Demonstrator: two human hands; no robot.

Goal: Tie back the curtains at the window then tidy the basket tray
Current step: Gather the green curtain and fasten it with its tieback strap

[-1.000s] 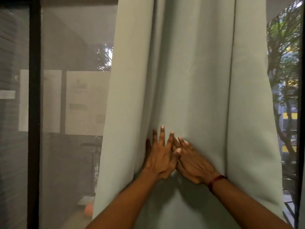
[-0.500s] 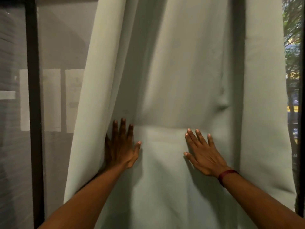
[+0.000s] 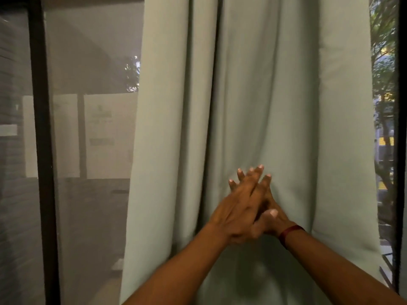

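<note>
At the far left stands a dark upright window frame post [image 3: 41,150], running from the top of the view to the bottom. Right of it is a hazy grey window pane [image 3: 94,62]; through it show pale rectangular sheets [image 3: 103,135], too blurred to read, and a small patch of lit foliage higher up.

The curtain [image 3: 275,95], a pale grey-green cloth, fills the middle and right of the view. It hangs in front of the window in long upright folds, its left edge falling just right of the sheets and its right edge close to the right side of the window. The folds draw together toward the point where the two hands meet, and below that the cloth bulges out toward the viewer.

Both forearms reach up from the near bottom edge and cross at the hands, low in the middle of the curtain. The left hand [image 3: 237,212] lies on top, back toward the camera, its fingers straight and slanting up to the right. The right hand [image 3: 276,223] is mostly hidden under it, and its straight fingers [image 3: 266,179] slant up to the left, crossing those of the left hand. Both hands are flat and spread, pressed against the cloth; no fingers curl round a fold so far as can be seen. A dark red wristband [image 3: 290,233] circles the right wrist.

Right of the curtain, a narrow strip of window shows green trees [image 3: 383,73] outside, with a second dark frame post [image 3: 399,150] at the far right edge.
</note>
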